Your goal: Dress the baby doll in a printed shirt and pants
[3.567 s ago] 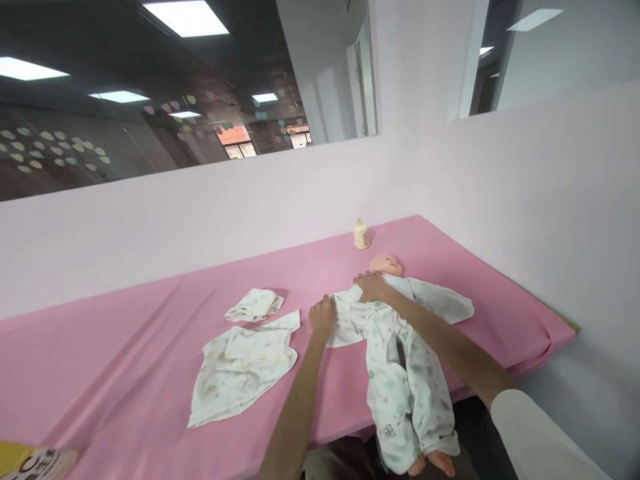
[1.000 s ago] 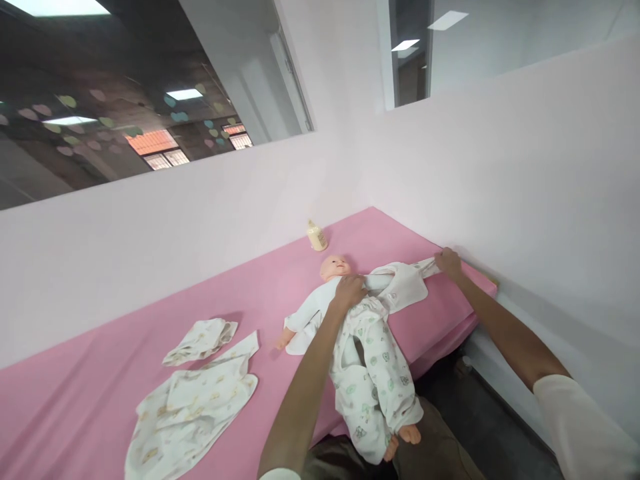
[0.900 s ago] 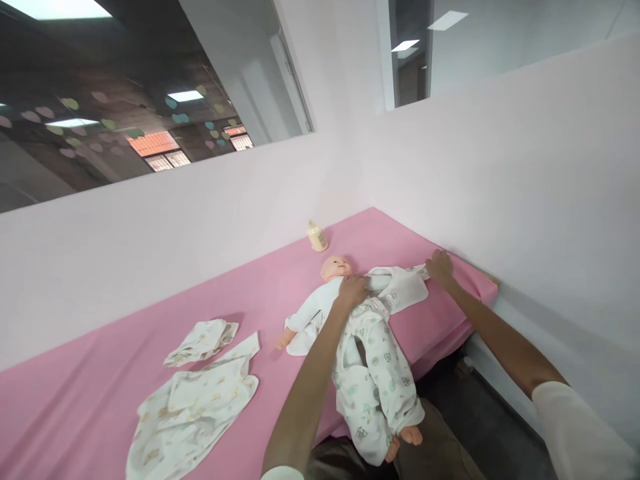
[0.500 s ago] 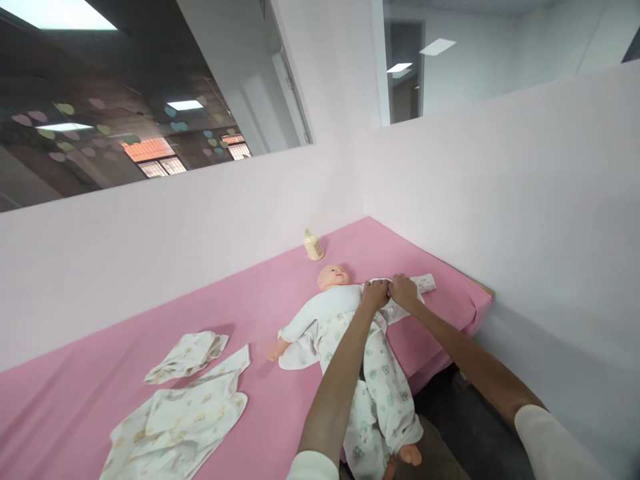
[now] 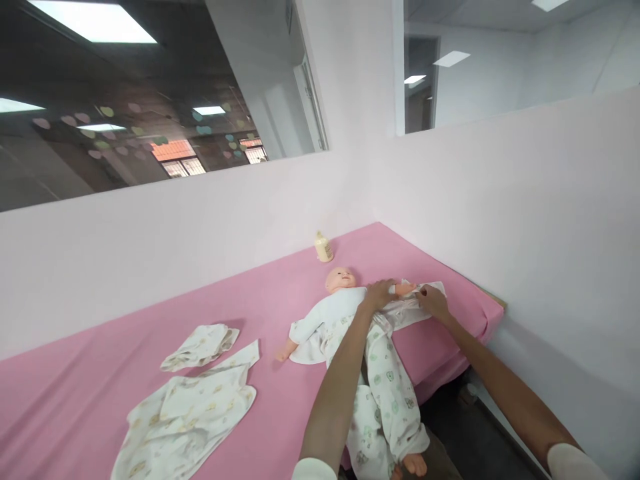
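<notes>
A baby doll (image 5: 343,303) lies on its back on a pink-covered table, in a white top and green-printed trousers (image 5: 393,373). My left hand (image 5: 380,295) is closed around the doll's arm near the white cuff. Beyond its fingers the doll's bare hand (image 5: 405,289) sticks out. At the doll's fingertips, my right hand (image 5: 434,301) is pinched on the sleeve of a printed baby jacket (image 5: 407,319). That jacket is spread under the doll, its sleeve running toward the table's right side. My fingers hide part of the cloth.
A cream bottle (image 5: 324,247) stands beyond the doll's head, near the wall. To the left lie a folded printed cloth (image 5: 200,347) and a printed baby garment (image 5: 185,417). Walls border the pink table cover (image 5: 280,287) at the back and right.
The doll's hand now shows between my hands. My right hand has moved right, away from my left hand, to the sleeve. The head view has shifted slightly.
</notes>
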{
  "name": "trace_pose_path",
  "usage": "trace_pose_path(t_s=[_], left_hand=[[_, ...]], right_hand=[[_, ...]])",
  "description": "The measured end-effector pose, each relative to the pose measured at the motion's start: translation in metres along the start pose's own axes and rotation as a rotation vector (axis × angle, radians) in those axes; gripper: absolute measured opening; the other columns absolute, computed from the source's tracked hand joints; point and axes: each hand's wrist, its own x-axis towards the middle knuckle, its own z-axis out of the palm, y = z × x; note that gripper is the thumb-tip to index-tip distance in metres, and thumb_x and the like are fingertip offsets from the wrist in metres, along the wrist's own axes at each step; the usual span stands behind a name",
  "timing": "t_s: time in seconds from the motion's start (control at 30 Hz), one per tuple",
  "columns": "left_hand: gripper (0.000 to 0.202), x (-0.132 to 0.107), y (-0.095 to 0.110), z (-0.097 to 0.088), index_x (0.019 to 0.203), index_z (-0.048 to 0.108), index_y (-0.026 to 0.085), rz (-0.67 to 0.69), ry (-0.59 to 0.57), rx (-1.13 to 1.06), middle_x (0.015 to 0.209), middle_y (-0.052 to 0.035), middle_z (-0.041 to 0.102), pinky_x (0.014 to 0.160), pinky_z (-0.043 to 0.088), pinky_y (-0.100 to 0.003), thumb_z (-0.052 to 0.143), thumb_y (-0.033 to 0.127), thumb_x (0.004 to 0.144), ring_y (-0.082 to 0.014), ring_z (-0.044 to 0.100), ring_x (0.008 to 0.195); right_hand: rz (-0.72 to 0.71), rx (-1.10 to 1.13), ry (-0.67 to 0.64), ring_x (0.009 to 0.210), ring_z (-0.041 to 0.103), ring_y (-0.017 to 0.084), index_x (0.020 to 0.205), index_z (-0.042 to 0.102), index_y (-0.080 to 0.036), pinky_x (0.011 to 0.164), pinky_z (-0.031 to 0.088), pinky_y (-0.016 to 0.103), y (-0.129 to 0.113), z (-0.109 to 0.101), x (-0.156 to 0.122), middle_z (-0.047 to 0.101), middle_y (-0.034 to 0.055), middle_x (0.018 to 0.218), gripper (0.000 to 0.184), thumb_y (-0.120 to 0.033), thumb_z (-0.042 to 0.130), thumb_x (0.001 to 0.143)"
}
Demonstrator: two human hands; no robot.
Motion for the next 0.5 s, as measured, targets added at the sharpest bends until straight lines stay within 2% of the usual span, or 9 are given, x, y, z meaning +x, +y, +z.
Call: trace_pose_path(t_s=[0.1,0.17,0.23,0.3,0.37,0.4,0.5], left_hand=[[0.045,0.002,0.000,0.002,0.129,0.048,0.031,-0.056,0.042,-0.007,0.126,-0.0038,0.061,0.097,0.040,-0.042,0.045,0.055,0.090,-0.0240,0.056,0.116],[0.046,0.005,0.003,0.006,0.128,0.049,0.026,-0.122,0.067,0.002,0.125,-0.0094,0.061,0.097,0.039,-0.046,0.043,0.053,0.091,-0.0283,0.055,0.117],[0.045,0.009,0.007,0.008,0.125,0.051,0.021,-0.179,0.081,0.008,0.123,-0.0135,0.062,0.097,0.039,-0.049,0.047,0.050,0.091,-0.0313,0.056,0.116],[0.043,0.011,0.010,0.007,0.121,0.055,0.019,-0.204,0.090,0.010,0.121,-0.0150,0.063,0.096,0.040,-0.047,0.052,0.047,0.089,-0.0317,0.057,0.115],[0.039,0.007,0.011,0.001,0.116,0.058,0.018,-0.206,0.109,0.006,0.117,-0.0146,0.065,0.096,0.041,-0.043,0.058,0.044,0.086,-0.0301,0.058,0.113],[0.037,0.001,0.010,-0.003,0.114,0.059,0.018,-0.205,0.129,0.002,0.116,-0.0140,0.065,0.095,0.041,-0.041,0.059,0.041,0.085,-0.0287,0.059,0.112],[0.029,-0.033,0.000,-0.019,0.115,0.059,0.018,-0.230,0.248,-0.008,0.118,-0.0125,0.064,0.096,0.040,-0.035,0.047,0.032,0.092,-0.0237,0.057,0.112]], right_hand=[[-0.024,-0.017,0.058,0.099,0.058,0.025,0.097,0.061,-0.016,0.076,0.040,0.032,-0.006,0.009,-0.012,0.066,0.0098,0.102,0.022,-0.031,0.048,0.087],[-0.100,-0.040,0.179,0.109,0.053,0.030,0.108,0.059,-0.014,0.087,0.039,0.038,-0.013,0.020,-0.029,0.061,0.0147,0.114,0.030,-0.032,0.048,0.087],[-0.227,-0.016,0.309,0.109,0.052,0.031,0.107,0.059,-0.014,0.092,0.038,0.043,-0.022,0.033,-0.047,0.060,0.0162,0.114,0.028,-0.030,0.044,0.088],[-0.395,0.103,0.338,0.108,0.052,0.029,0.100,0.061,-0.017,0.095,0.037,0.044,-0.033,0.044,-0.063,0.063,0.0138,0.109,0.026,-0.029,0.040,0.089],[-0.466,0.283,0.314,0.108,0.052,0.028,0.097,0.061,-0.018,0.097,0.036,0.043,-0.046,0.051,-0.071,0.064,0.0119,0.107,0.027,-0.033,0.040,0.089],[-0.446,0.389,0.274,0.106,0.054,0.027,0.097,0.061,-0.018,0.096,0.037,0.041,-0.053,0.052,-0.071,0.065,0.0111,0.106,0.028,-0.035,0.040,0.088],[-0.263,0.672,0.019,0.084,0.058,0.023,0.086,0.060,-0.019,0.079,0.044,0.035,-0.074,0.052,-0.063,0.064,0.0065,0.084,0.030,-0.042,0.041,0.084]])
